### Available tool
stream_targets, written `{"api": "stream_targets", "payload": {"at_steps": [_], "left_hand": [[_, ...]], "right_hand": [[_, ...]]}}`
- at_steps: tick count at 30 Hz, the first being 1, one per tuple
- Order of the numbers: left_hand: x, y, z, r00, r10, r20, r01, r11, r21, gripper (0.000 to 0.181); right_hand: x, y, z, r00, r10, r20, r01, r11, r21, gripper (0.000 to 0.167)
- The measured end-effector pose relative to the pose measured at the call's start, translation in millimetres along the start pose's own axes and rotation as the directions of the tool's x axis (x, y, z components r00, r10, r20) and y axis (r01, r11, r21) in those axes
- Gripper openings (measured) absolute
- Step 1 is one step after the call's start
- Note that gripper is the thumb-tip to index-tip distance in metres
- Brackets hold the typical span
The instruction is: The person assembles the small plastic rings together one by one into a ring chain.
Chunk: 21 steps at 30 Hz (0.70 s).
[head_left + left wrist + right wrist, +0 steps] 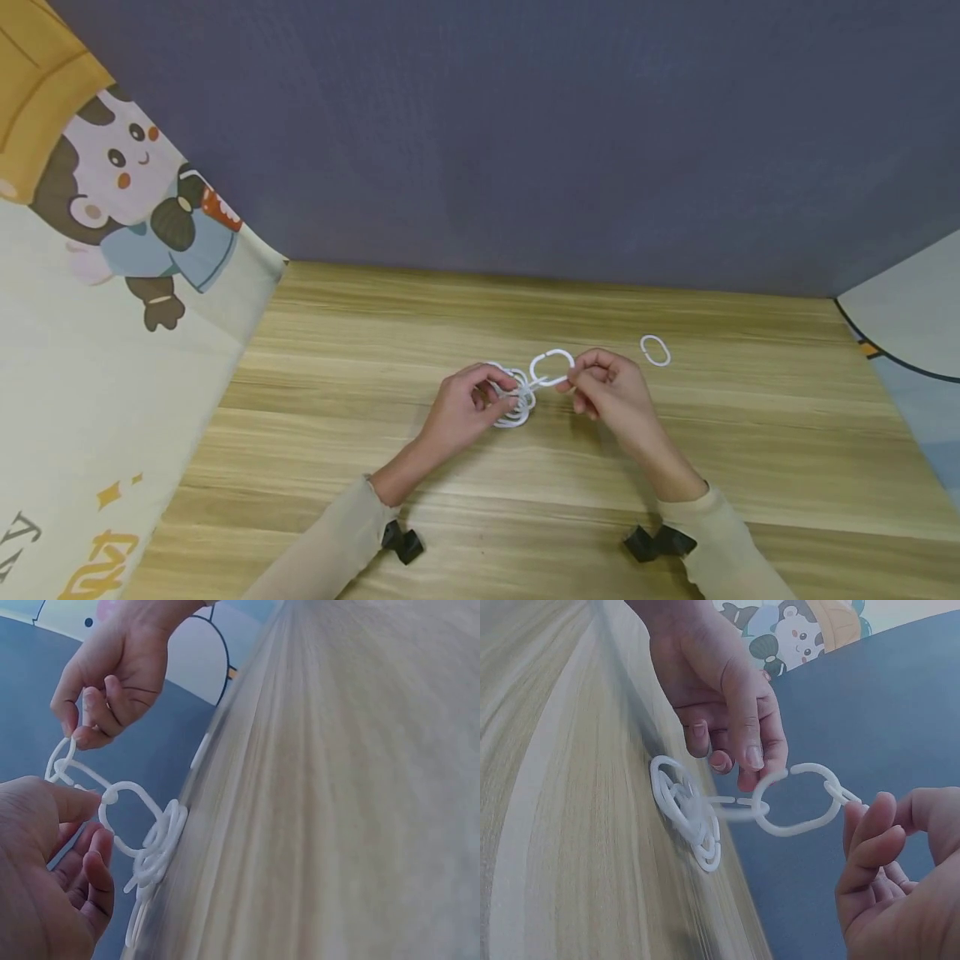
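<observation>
Several white oval plastic split rings, like shower-curtain rings, are linked into a chain. Its bunched end (709, 859) lies at the tabletop, partly blurred in the right wrist view. My right hand (611, 392) pinches the end ring (52, 761) between thumb and fingertips, off the table. Hooked to that one is another ring (802, 829), its gap facing up in the right wrist view. My left hand (467, 407) is beside the bunch, fingers loosely bent. Its thumb and index fingertips are close to the chain, with no firm grip visible.
One loose white ring (665, 347) lies on the wooden table (450, 317) beyond my right hand. A dark blue panel (525, 150) rises along the far edge. On the left stands a pale wall with a cartoon figure (127, 208).
</observation>
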<state>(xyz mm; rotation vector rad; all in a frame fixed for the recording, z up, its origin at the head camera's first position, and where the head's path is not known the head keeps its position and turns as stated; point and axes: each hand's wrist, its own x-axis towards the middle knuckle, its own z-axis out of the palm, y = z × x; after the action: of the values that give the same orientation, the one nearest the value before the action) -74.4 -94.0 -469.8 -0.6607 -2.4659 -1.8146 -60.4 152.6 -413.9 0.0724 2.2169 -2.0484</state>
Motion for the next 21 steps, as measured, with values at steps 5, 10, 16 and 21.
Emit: {"api": "stream_targets", "payload": {"at_steps": [5,10,16,21], "left_hand": [[-0.4,1.0,-0.3,1.000,-0.018,0.005,0.018,1.000,-0.008,0.017],[-0.4,6.1,-0.5,0.997,-0.066,-0.031,0.062,0.994,-0.094,0.013],[0.5,15.4,-0.5,0.994,-0.113,-0.012,0.109,0.978,-0.175,0.013],[-0.3,20.2,-0.8,0.992,-0.126,0.004,0.124,0.970,-0.211,0.014]], "right_hand": [[-2.3,1,2,1.000,0.001,-0.009,-0.001,1.000,0.001,0.007],[-4.3,3,4,1.000,0.005,-0.005,-0.005,1.000,-0.009,0.004],[-6.6,5,8,1.000,0.017,0.013,-0.017,1.000,-0.023,0.007],[-9.9,6,11,1.000,0.004,0.017,-0.004,0.999,-0.048,0.010]]}}
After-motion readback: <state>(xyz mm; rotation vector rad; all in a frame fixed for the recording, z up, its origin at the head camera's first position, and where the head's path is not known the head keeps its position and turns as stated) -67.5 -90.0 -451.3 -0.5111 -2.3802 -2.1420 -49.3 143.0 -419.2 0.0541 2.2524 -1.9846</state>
